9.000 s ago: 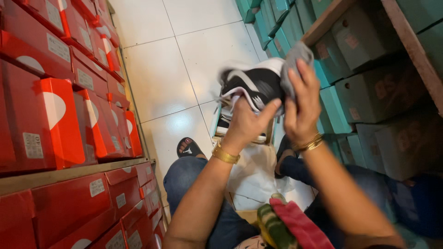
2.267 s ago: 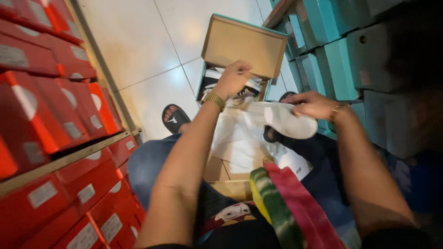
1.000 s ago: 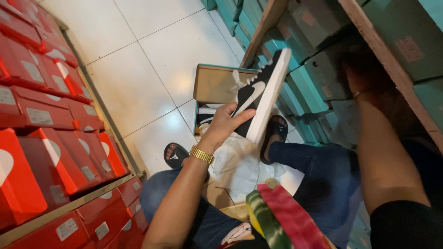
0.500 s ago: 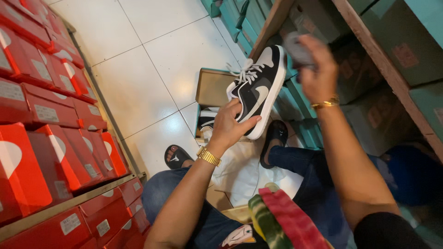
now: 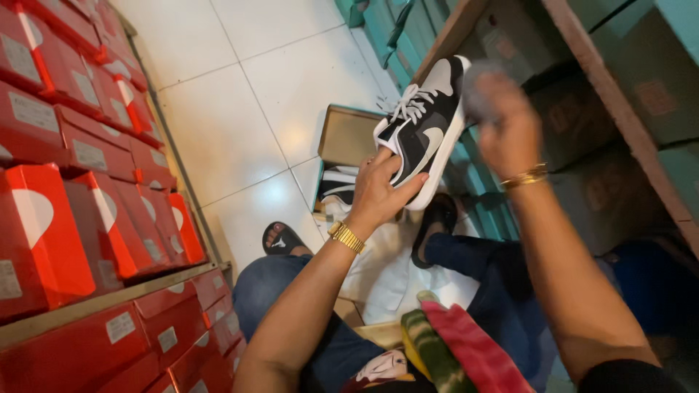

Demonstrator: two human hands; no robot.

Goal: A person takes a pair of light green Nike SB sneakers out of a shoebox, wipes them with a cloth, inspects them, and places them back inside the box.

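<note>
My left hand (image 5: 382,191) grips a black, grey and white sneaker (image 5: 425,128) by its toe end, holding it up in the air with the laces facing left. My right hand (image 5: 504,120) is raised at the heel of the sneaker and is closed on a blurred grey wad (image 5: 477,80), probably crumpled paper or cloth. Below, an open cardboard shoebox (image 5: 349,138) stands on the floor with another dark shoe (image 5: 336,191) inside. White wrapping paper (image 5: 389,273) lies across my lap.
Red shoeboxes (image 5: 80,182) fill wooden shelves on the left. Teal and grey boxes (image 5: 633,80) fill a wooden rack on the right. The floor (image 5: 240,109) between is white tile. My sandalled feet (image 5: 280,239) rest on it. A striped cloth (image 5: 451,353) lies near my body.
The sneaker has turned so its side and laces face me, and my right hand has come down to its heel with the grey wad.
</note>
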